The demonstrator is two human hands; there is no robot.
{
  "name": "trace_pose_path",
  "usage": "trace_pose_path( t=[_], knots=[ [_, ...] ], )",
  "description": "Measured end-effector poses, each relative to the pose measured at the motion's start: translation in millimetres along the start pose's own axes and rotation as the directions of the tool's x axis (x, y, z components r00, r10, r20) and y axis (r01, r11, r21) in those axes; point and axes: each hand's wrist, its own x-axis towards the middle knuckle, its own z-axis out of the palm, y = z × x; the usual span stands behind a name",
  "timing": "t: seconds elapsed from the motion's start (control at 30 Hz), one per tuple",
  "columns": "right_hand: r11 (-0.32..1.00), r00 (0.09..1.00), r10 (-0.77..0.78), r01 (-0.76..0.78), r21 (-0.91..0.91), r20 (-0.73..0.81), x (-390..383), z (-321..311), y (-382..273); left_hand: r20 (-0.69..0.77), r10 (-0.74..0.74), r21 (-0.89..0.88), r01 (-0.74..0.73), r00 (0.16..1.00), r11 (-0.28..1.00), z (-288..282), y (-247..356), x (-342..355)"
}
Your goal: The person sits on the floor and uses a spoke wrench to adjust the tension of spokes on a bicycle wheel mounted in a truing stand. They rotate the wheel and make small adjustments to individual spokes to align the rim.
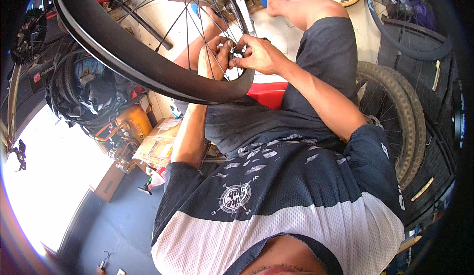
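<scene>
A black bicycle wheel [148,62], rim and spokes bare of any tyre, stands across the seated person's lap, its lower arc resting just above the grey shorts [276,112]. Beside the right leg a knobby-tyred wheel [400,122] leans, well apart from the work. The left hand [213,58] reaches through the spokes, its fingers [224,45] curled closed against the inner side of the rim. The right hand [259,54] meets it there, fingers [243,45] pinched shut on a small dark part [237,54] at the rim; what that part is, I cannot tell.
</scene>
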Motion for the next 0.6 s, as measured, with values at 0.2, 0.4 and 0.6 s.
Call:
trace_pose_path(
  t=[0.2, 0.4, 0.6],
  knots=[
    [0.971, 0.993, -0.117, 0.107, 0.213, 0.031, 13.6, 0.1, 35.1, -0.014, -0.078, 0.002, 0.078, 0.997, 0.997, -0.1, -6.2, -0.2],
    [0.975, 0.997, 0.000, 0.016, 0.222, -0.072, 16.7, 10.0, 43.9, -0.009, -0.062, -0.050, 0.062, 0.998, 0.997, 4.1, -13.9, 1.8],
    [0.999, 0.994, -0.007, 0.011, 0.036, -0.109, 13.2, 9.4, 26.6, -0.008, -0.091, -0.100, 0.090, 0.996, 0.991, 6.9, -22.6, 5.7]
  ],
)
